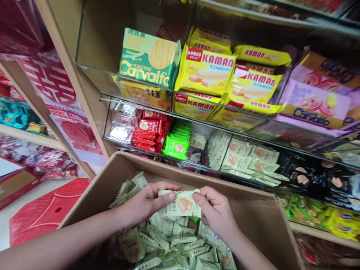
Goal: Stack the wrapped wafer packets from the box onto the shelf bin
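Packet (181, 204) was pale green, wafer-printed, dark-lettered. Left grip (153, 199) pinched its 9 o'clock end; right grip (216, 208) pinched its 3 o'clock end.

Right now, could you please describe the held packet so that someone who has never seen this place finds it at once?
Find the open cardboard box in front of the shelves. Over it, the left hand and right hand hold the pale green packet by its ends, its biscuit picture showing. Similar packets lie loose in the box; only this one is held.
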Demonstrator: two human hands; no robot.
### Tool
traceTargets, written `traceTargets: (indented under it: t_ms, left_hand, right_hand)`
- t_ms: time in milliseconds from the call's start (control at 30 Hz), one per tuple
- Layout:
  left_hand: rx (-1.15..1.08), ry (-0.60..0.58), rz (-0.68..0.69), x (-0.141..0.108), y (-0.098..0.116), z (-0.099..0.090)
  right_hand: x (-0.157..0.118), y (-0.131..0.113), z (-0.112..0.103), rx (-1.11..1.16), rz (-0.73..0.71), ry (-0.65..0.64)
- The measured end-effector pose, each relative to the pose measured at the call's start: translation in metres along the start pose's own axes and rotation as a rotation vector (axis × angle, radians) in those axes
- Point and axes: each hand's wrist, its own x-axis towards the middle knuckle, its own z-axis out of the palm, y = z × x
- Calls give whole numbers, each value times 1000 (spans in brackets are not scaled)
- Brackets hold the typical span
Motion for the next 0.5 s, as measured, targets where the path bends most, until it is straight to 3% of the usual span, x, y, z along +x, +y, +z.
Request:
traceTargets:
  t_ms: [100, 167, 300, 367, 500]
  left_hand:
    - [151, -7, 29, 1, 1, -4]
    - [136, -1, 42, 1, 1, -4]
    - [4, 83, 65, 2, 3, 6]
    - [-62, 94, 50, 2, 4, 13]
    - [-148, 142, 65, 2, 4, 20]
  right_hand:
    - [-1, -8, -5, -99, -90, -1]
    - [-3, -9, -3, 8, -94, -3]
    - [-3, -9, 8, 380, 106, -112]
    - [-4, -9, 14, 505, 192, -59]
    - [-8, -14, 19, 642, 215, -10]
